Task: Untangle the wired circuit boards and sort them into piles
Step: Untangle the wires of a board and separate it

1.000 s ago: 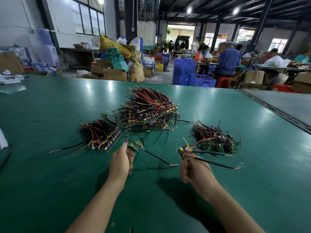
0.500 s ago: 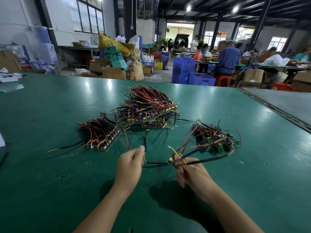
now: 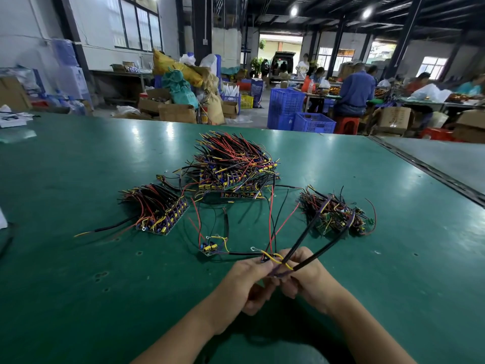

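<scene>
Both hands met low over the green-topped table (image 3: 78, 285). The left hand (image 3: 246, 282) and right hand (image 3: 307, 279) had their fingers curled and pinched on a knot of yellow, red and black wires (image 3: 274, 258). Two thick black cables (image 3: 304, 234) rose from it toward the right pile of green boards (image 3: 336, 216). A small circuit board with yellow parts (image 3: 209, 248) lay on the table just left of the hands, joined to the knot by a black lead. Farther back lay a left pile of wired boards (image 3: 160, 208) and a larger middle pile (image 3: 233, 166). Beyond the table stood blue plastic lattice crates (image 3: 313, 122); their contents could not be made out.
</scene>
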Demonstrator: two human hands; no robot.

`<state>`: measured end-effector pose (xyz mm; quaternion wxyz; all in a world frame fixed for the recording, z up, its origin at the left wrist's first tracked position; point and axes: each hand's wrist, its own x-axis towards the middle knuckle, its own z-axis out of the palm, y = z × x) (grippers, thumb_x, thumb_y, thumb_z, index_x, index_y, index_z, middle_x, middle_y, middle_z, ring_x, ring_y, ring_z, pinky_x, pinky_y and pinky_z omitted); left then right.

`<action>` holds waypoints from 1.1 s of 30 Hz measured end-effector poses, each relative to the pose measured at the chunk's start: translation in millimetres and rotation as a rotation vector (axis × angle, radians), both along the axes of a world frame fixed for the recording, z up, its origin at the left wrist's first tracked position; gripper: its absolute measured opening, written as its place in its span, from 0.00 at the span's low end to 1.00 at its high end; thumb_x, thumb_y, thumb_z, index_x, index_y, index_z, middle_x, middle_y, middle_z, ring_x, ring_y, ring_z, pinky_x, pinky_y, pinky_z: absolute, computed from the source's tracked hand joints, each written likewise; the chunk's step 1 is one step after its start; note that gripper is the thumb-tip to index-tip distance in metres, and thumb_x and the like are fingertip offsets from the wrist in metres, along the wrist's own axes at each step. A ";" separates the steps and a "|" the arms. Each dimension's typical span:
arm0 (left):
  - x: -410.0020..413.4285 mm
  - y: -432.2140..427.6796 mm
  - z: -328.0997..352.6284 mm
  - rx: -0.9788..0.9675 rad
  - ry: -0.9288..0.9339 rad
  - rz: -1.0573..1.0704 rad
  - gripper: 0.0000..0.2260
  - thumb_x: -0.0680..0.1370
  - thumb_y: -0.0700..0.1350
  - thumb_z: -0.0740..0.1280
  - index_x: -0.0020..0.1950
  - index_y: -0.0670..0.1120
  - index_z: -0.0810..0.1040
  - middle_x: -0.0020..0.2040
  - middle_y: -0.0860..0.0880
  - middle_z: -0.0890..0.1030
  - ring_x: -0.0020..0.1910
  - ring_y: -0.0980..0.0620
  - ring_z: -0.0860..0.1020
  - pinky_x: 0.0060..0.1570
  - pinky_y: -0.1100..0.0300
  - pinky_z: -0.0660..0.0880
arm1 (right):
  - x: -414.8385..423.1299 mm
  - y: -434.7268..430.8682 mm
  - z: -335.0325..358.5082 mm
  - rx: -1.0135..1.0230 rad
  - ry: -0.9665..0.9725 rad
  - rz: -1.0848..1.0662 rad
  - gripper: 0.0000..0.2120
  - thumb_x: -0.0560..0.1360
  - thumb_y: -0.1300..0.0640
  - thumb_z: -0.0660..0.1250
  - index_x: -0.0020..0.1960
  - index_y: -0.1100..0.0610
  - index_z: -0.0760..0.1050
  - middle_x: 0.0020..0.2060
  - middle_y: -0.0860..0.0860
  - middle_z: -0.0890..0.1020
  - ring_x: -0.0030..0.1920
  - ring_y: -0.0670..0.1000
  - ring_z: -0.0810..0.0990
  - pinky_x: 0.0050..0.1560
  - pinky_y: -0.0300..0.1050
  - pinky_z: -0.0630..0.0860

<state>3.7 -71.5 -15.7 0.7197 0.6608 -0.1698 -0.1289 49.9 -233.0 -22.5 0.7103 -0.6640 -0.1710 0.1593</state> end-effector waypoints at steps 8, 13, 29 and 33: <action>0.5 0.4 -1.2 0.069 0.016 0.083 0.17 0.75 0.58 0.60 0.39 0.45 0.75 0.23 0.53 0.68 0.20 0.57 0.62 0.22 0.65 0.58 | 2.9 -2.2 0.3 0.019 -0.050 -0.003 0.15 0.63 0.51 0.75 0.26 0.55 0.72 0.17 0.52 0.67 0.17 0.48 0.64 0.22 0.35 0.62; 2.8 -1.3 -5.5 0.045 0.033 0.188 0.19 0.82 0.52 0.60 0.42 0.38 0.77 0.33 0.43 0.69 0.25 0.55 0.64 0.23 0.65 0.57 | -1.8 -4.7 0.6 -0.150 -0.064 -0.025 0.17 0.73 0.68 0.63 0.28 0.55 0.73 0.19 0.52 0.71 0.18 0.49 0.67 0.23 0.37 0.62; 2.1 -3.7 0.7 -0.170 0.131 0.043 0.19 0.77 0.60 0.61 0.36 0.48 0.80 0.37 0.39 0.54 0.26 0.53 0.50 0.25 0.69 0.53 | -17.2 0.7 17.0 -0.065 0.193 0.099 0.20 0.75 0.50 0.67 0.25 0.54 0.73 0.17 0.51 0.65 0.15 0.48 0.64 0.21 0.32 0.62; 3.7 -2.6 -2.1 -0.169 0.153 0.050 0.19 0.76 0.60 0.59 0.40 0.50 0.82 0.39 0.37 0.54 0.27 0.51 0.50 0.25 0.69 0.54 | -20.3 1.4 18.5 -0.044 0.213 0.118 0.19 0.75 0.53 0.68 0.26 0.54 0.74 0.18 0.50 0.66 0.16 0.47 0.64 0.20 0.32 0.63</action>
